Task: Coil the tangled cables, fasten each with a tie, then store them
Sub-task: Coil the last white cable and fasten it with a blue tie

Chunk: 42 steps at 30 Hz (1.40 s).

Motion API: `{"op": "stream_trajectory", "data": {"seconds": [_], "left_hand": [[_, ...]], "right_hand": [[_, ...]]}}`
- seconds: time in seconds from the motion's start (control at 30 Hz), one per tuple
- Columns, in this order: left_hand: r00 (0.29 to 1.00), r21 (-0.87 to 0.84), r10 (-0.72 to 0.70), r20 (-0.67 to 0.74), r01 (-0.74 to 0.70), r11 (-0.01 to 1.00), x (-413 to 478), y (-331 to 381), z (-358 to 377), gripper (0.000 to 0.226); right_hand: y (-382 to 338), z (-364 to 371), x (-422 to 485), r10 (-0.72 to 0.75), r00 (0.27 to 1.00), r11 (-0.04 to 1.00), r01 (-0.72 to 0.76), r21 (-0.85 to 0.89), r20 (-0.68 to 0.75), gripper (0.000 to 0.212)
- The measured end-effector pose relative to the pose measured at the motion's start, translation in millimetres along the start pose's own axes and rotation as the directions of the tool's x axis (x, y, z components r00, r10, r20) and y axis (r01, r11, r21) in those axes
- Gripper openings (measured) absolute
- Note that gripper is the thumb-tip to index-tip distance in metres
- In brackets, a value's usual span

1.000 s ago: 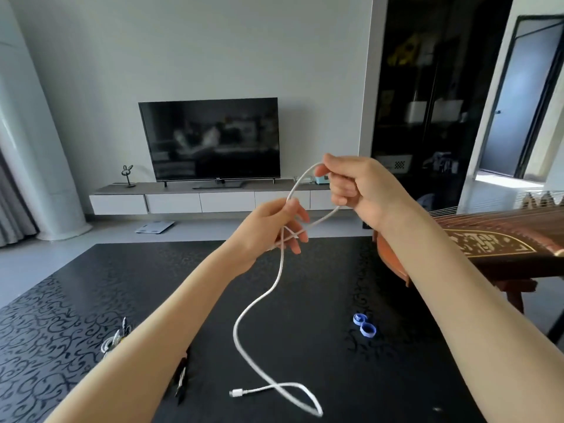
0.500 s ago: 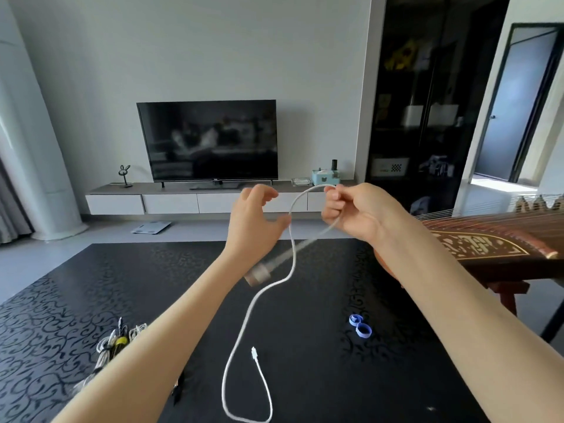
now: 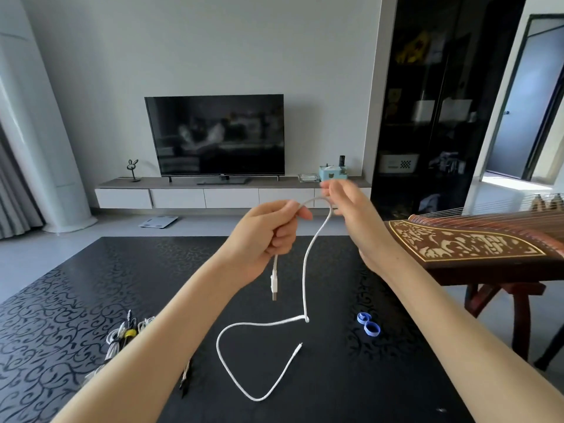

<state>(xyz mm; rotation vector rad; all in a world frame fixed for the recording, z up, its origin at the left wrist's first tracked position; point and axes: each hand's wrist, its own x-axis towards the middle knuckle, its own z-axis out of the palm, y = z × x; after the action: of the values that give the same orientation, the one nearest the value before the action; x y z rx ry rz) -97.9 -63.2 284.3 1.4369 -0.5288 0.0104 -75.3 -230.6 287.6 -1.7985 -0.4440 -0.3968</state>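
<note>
- Filling the lower half of the view, a black table (image 3: 91, 285) with a curling pattern bears everything the task needs.
- A dark television (image 3: 215, 134) stands on a low white cabinet (image 3: 177, 197) against the far wall.
- A brown stringed instrument (image 3: 457, 248) on a wooden stand sits just beside the table's right edge.
- The left hand (image 3: 265, 236) is raised above the table, its fingers clenched round a white cable (image 3: 303, 270) near one end.
- The right hand (image 3: 351, 209) is near the left and a little higher. It is blurred, but its curled fingertips pinch the cable at the top of a short arch that runs between the two hands.
- From the right hand the white cable hangs down to the table and kinks where it touches. It then runs left along the surface, curves round toward the near edge and ends well apart from the hands.
- A bundle of other cables (image 3: 122, 340) lies on the table's left side, partly hidden by the left forearm.
- Two blue ties (image 3: 367, 324), rolled into rings, lie touching each other on the table to the right of the white cable.
- A flat metal plug (image 3: 274, 283) dangles below the left fist, clear of the table.
- The cable's other plug (image 3: 298, 348), the small one, rests on the table.
</note>
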Motion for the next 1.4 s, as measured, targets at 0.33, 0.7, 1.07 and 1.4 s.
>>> {"op": "stream_trajectory", "data": {"seconds": [0.33, 0.7, 1.07, 1.4], "left_hand": [[0.971, -0.206, -0.232, -0.048, 0.218, 0.954, -6.5, -32.0, -11.7, 0.055], [0.968, -0.301, -0.222, -0.117, 0.179, 0.937, -6.8, -65.5, 2.7, 0.062], [0.948, -0.458, -0.190, -0.256, 0.054, 0.887, 10.6, -40.6, -11.4, 0.044], [0.754, 0.523, 0.229, -0.616, 0.175, 0.834, 19.5, -11.2, -66.5, 0.029]], "right_hand": [[12.4, 34.5, -26.2, 0.039, 0.995, 0.935, -0.005, 0.355, -0.088, 0.011], [5.2, 49.4, -16.1, 0.104, 0.994, 0.988, -0.109, -0.109, -0.045, 0.015], [80.6, 72.1, -57.0, 0.296, 0.791, 0.639, -0.581, 0.504, 0.536, 0.065], [115.0, 68.0, -96.8, 0.198, 0.782, 0.963, -0.266, 0.029, 0.591, 0.021]]}}
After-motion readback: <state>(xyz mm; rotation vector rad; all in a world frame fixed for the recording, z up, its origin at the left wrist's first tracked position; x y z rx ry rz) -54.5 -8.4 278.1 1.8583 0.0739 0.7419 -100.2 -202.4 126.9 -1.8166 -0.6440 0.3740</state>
